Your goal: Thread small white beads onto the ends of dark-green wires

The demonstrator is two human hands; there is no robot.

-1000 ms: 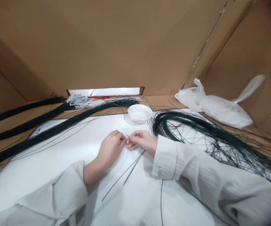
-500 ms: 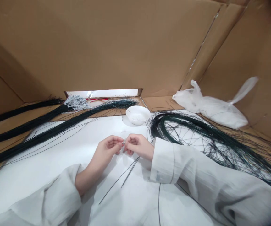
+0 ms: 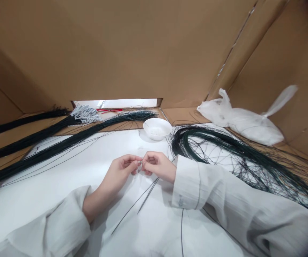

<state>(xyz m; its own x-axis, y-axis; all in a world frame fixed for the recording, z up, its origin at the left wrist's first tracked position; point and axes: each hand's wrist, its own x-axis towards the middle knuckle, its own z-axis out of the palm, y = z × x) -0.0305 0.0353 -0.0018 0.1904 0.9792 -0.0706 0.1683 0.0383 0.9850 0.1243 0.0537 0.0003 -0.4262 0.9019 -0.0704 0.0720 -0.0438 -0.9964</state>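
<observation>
Near the middle of the bench, with the white bowl towards 1 o'clock, the left hand and the right hand meet fingertip to fingertip over a small piece, too tiny to make out clearly. Thumb and forefinger of the left hand pinch it from the 9 o'clock side; the right hand's fingers, curled and pressed together, appear to pinch it from 3 o'clock. Done well, such fine work asks for one hand braced as a steady anchor while the other makes only small turns, with the grip near the tip, firm enough not to slip yet light enough not to bend anything. Which way the small piece points cannot be told. The dark strands come out from under the right hand, their long axis running from 1 o'clock to 7 o'clock, free ends pointing to 7 and spread into a narrow V
</observation>
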